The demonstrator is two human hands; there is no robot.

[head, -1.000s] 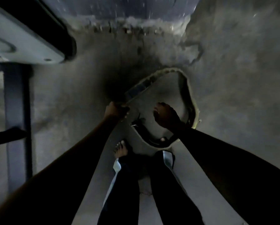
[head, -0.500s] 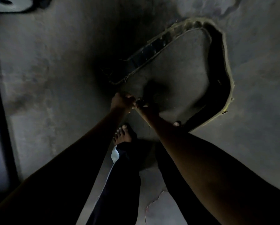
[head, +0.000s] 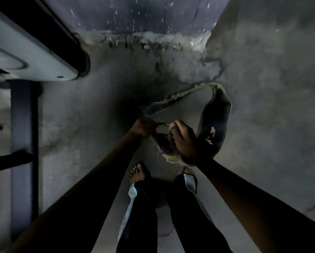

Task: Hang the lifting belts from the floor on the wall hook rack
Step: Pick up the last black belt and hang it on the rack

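Note:
A worn, dark lifting belt (head: 216, 115) with pale frayed edges curls in a loop in front of me, above the concrete floor. My left hand (head: 143, 127) is closed on one end of the belt. My right hand (head: 185, 141) grips the other end, by the buckle part, close to the left hand. The wide back section of the belt hangs to the right of my right hand. No hook rack is in view.
A grey machine or bench edge (head: 34, 57) with a dark upright post (head: 24, 143) stands at the left. A rough wall base (head: 143, 39) runs across the top. My bare feet (head: 137, 172) and dark trouser legs are below the hands.
The view has pulled back from the floor. Both hands now hold the belt's ends, and the belt's loop has risen and narrowed.

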